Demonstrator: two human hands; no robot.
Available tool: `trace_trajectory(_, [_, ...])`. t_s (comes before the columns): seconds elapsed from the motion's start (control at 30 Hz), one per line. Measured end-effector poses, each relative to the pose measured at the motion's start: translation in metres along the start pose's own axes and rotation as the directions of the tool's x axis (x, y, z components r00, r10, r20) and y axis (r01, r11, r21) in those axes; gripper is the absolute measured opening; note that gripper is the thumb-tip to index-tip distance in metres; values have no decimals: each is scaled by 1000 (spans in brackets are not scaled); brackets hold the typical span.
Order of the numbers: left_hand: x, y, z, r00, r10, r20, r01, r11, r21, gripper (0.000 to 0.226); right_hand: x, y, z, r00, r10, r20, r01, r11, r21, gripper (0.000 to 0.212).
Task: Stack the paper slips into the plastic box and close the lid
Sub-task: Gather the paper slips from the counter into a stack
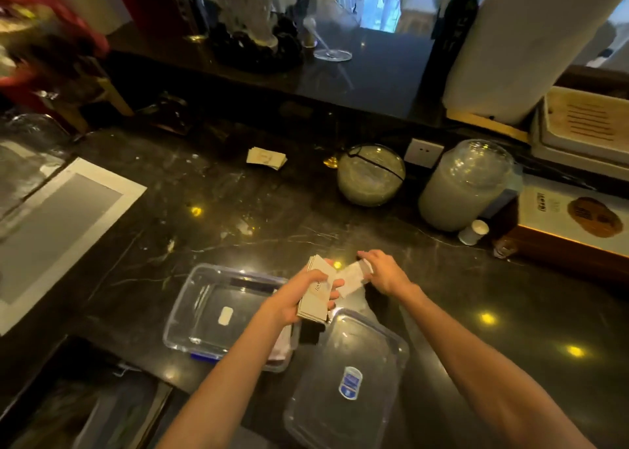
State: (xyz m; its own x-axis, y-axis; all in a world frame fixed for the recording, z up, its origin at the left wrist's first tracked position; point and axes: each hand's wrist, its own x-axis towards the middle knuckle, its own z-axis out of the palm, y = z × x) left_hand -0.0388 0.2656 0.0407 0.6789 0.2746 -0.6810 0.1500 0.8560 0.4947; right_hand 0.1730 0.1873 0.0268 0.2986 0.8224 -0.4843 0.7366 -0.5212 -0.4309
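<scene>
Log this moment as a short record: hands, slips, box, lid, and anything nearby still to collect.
left hand: grips a stack of paper slips above the box's right end
right hand: holds a single slip, touching the stack
plastic box: open on the dark counter, mostly empty, with some pinkish paper at its right end
lid: off, lying flat to the right of the box
other slips: small pile at the far side of the counter

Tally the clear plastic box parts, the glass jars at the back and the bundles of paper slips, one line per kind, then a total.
Plastic box parts: 2, box and lid
Glass jars: 2, and
Slip bundles: 3, left hand's, right hand's, counter's
Total: 7
</scene>
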Motion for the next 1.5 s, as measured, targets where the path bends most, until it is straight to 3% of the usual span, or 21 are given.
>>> trace_trajectory(0.1, [-2,29,-25,1000,-30,7,30,999,26,34,17,-16,19,994,103,21,-99,984,-152,65])
trace_trajectory(0.27, [-2,56,-50,994,-95,63,90,993,74,33,10,-25,30,963,234,-131,-247,965,-86,41])
trace_trajectory(0.33, [0,62,-57,992,-108,70,100,989,112,38,2,-26,32,934,306,-181,-283,948,144,31])
trace_trajectory(0.4, [-1,68,-62,990,-122,70,110,981,157,43,-12,-31,28,910,359,-207,-215,837,504,23])
trace_trajectory(0.5, [-4,75,-59,978,-175,117,154,973,169,60,-38,-51,3,930,241,-278,22,719,694,19])
trace_trajectory(0.67, [-17,81,-40,910,-304,283,209,924,321,78,-57,-105,-37,970,-166,-180,239,804,544,15])
trace_trajectory(0.73, [-26,81,-30,887,-330,323,225,920,322,87,-54,-124,-42,957,-241,-163,290,825,485,14])
trace_trajectory(0.87, [-48,79,-29,913,-265,310,156,929,335,79,-49,-143,-33,942,-266,-203,332,825,457,23])
trace_trajectory(0.93, [-57,79,-35,938,-200,284,85,925,371,68,-46,-146,-25,935,-254,-247,337,854,396,46])
trace_trajectory(1.0, [-67,80,-39,943,-169,286,51,924,378,57,-43,-148,-17,951,-232,-203,295,877,379,64])
trace_trajectory(1.1, [-81,82,-40,946,-171,276,49,915,399,50,-44,-152,-9,963,-269,-27,246,831,499,55])
trace_trajectory(1.23, [-94,94,-42,953,-173,249,68,922,381,58,-47,-163,4,965,-210,-157,258,666,700,35])
trace_trajectory(1.3, [-98,106,-46,974,-72,213,10,960,279,53,-43,-167,8,966,-118,-232,255,602,757,37])
trace_trajectory(1.37, [-97,115,-57,979,186,84,-203,922,328,44,-36,-171,11,947,19,-322,254,569,782,40])
trace_trajectory(1.43, [-93,119,-66,893,449,-24,-373,770,518,32,-27,-179,16,909,127,-396,284,506,815,45])
trace_trajectory(1.5, [-81,121,-74,803,596,3,-450,603,658,31,-15,-194,22,884,117,-453,361,444,820,56])
